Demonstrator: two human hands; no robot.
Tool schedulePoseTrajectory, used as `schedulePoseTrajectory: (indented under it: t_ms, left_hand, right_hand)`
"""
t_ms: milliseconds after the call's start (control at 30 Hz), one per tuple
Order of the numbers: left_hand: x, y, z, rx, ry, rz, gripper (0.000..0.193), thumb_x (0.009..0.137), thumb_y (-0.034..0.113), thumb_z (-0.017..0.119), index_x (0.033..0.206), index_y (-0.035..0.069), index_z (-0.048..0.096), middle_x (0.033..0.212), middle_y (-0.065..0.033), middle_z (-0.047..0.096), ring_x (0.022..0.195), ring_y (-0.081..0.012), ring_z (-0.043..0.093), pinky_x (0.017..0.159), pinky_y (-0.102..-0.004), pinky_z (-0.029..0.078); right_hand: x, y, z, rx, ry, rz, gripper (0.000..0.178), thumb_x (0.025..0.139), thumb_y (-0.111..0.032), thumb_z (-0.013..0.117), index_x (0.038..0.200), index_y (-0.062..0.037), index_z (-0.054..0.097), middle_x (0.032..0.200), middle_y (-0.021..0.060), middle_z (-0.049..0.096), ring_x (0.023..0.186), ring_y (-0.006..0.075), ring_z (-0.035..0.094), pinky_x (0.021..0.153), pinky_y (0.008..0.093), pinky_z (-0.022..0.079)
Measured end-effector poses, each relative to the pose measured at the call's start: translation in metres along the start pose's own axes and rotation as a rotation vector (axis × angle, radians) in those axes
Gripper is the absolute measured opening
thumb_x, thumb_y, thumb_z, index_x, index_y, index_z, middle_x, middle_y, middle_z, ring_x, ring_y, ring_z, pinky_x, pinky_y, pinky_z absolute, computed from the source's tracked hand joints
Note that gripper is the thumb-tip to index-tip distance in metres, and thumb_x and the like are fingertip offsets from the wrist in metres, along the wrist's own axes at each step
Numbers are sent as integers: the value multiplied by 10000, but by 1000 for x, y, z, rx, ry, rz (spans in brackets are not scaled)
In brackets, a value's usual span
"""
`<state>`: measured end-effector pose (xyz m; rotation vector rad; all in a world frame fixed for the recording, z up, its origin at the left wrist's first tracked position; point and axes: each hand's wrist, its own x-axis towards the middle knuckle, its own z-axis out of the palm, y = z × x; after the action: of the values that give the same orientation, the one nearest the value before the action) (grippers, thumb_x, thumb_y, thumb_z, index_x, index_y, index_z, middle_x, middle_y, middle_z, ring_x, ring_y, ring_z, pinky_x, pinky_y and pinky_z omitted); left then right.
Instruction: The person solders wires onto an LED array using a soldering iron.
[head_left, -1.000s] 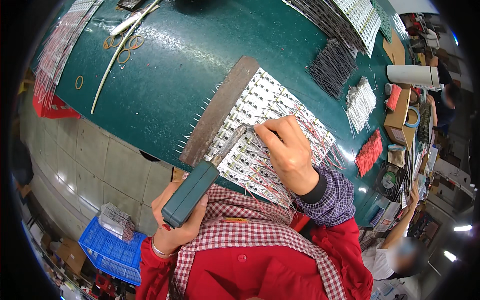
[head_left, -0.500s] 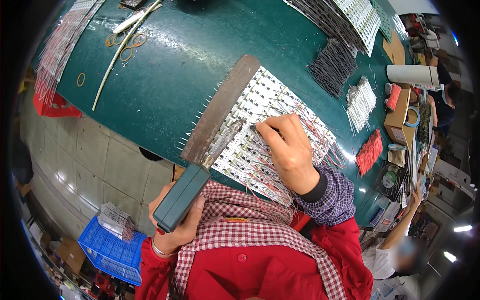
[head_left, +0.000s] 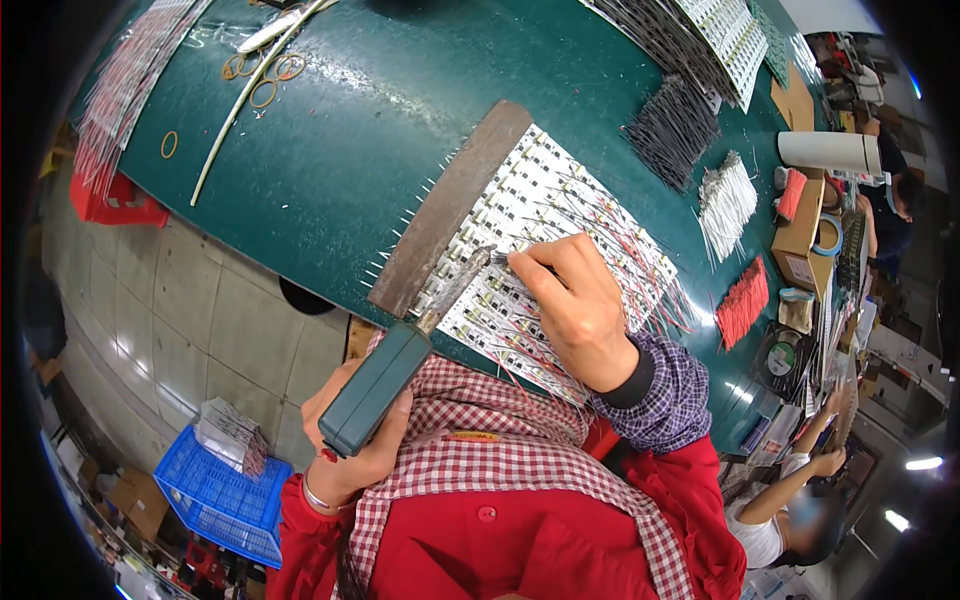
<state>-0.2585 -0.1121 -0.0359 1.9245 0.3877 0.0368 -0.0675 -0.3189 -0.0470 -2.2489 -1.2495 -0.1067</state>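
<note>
My left hand is closed around the dark green handle of a soldering iron. Its crusted, greyish tip reaches up and right over a white panel of small circuit boards. Just right of that tip, my right hand pinches thumb and forefinger together; short dark ends like black wires show at the fingertips, and the rest is hidden. Thin black, white and red wires stand out from many boards. A flat brown bar lies along the panel's left edge, with thin white wire ends poking out beyond it.
Bundles of black, white and red wires lie to the right. Wired panels rest at the far left, near rubber bands. A blue crate stands on the floor. Another person works at the right.
The panel, bar and soldering iron appear slightly farther right in view. The iron's tip and my right fingertips are a little closer. At the right, the other person's arms have moved.
</note>
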Motion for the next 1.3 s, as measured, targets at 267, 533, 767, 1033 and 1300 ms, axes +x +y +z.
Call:
schedulePoseTrajectory:
  t_ms: [267, 533, 767, 1033, 1300]
  left_hand:
    - [7, 8, -3, 57, -17, 49, 237, 781, 2, 753, 995, -74, 686, 908, -150, 693, 744, -248, 700, 684, -310, 544]
    - [-4, -2, -2, 20, -19, 4, 218, 778, -6, 740, 983, -65, 693, 888, -161, 686, 725, -255, 699, 659, -315, 543]
    - [-12, -8, -4, 34, 37, 48, 239, 760, -23, 732, 991, -71, 694, 920, -181, 696, 754, -285, 714, 680, -332, 560]
    - [-4, 1, 0, -2, 23, 8, 237, 775, -6, 751, 992, -74, 688, 930, -169, 700, 755, -244, 707, 688, -306, 549]
    - [5, 1, 4, -1, 33, 97, 202, 785, -6, 749, 964, -70, 681, 876, -144, 676, 693, -218, 677, 631, -295, 524]
  right_hand:
    - [0, -2, 2, -17, -5, 3, 381, 685, 56, 645, 1064, 27, 644, 956, 114, 608, 827, 261, 578, 658, 349, 500]
    - [-2, -1, 2, -32, 6, 11, 371, 674, 65, 650, 1044, 36, 654, 940, 117, 611, 821, 258, 577, 660, 347, 499]
    - [-1, -2, 2, -40, 4, 10, 352, 692, 55, 648, 1042, 31, 653, 943, 110, 605, 819, 256, 570, 657, 348, 494]
    - [-3, -2, 3, -51, 0, 21, 349, 704, 44, 647, 1053, 24, 658, 940, 107, 599, 815, 253, 567, 653, 346, 495]
    - [-4, -3, 4, -66, -3, 20, 360, 699, 53, 645, 1057, 28, 660, 936, 110, 600, 807, 250, 566, 645, 343, 494]
